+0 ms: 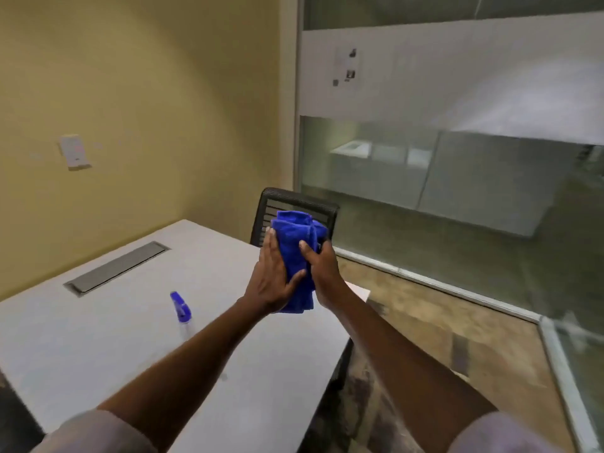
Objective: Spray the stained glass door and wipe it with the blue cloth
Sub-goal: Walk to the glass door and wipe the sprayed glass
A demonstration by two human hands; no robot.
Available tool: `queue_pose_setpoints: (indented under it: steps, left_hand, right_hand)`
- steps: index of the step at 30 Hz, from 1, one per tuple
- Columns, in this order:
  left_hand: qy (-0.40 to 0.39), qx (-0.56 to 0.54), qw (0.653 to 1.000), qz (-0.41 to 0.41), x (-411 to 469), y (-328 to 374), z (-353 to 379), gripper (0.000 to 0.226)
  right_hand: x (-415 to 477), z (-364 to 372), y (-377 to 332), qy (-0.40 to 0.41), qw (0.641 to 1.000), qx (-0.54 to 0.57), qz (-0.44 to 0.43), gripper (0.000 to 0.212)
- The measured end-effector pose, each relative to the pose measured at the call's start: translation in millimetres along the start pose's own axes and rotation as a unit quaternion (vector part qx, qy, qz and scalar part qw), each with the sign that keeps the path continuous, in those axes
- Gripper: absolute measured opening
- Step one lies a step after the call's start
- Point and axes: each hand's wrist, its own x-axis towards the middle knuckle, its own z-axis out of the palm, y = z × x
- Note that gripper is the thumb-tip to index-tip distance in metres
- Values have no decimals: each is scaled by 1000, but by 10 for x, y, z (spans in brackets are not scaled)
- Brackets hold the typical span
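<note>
A bunched blue cloth is held up in front of me between both hands. My left hand presses flat against its left side, thumb across the lower part. My right hand grips its right side with the thumb on the front. A spray bottle with a blue trigger head and a clear body stands on the white table, left of my left forearm. The glass wall with a frosted band fills the right of the view; which pane is the door I cannot tell.
A black mesh chair stands behind the cloth at the table's far corner. A grey cable hatch is set into the tabletop. A yellow wall with a white wall unit lies to the left. Brown floor runs between table and glass.
</note>
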Motion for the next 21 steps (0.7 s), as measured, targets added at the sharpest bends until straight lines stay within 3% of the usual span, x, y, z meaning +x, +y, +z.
queue_pose_setpoints:
  steps: [6, 11, 14, 17, 21]
  left_hand:
    - [-77, -72, 991, 86, 168, 1341, 899, 143]
    - [-139, -172, 966, 136, -20, 2658, 1712, 128]
    - [-173, -262, 926, 210, -260, 3393, 2099, 109]
    - [-222, -349, 869, 273, -556, 4085, 2421, 91]
    - [-266, -469, 802, 257, -894, 4847, 2783, 78]
  right_hand:
    - [-631, -1387, -601, 118, 991, 19, -56, 38]
    - [-1556, -2616, -1035, 193, 975, 16, -105, 31]
    - [-2166, -3269, -1297, 254, 960, -18, -117, 36]
    - [-2752, -3796, -1495, 337, 932, -56, -119, 17]
    - [-3444, -4286, -1740, 457, 873, -77, -152, 18]
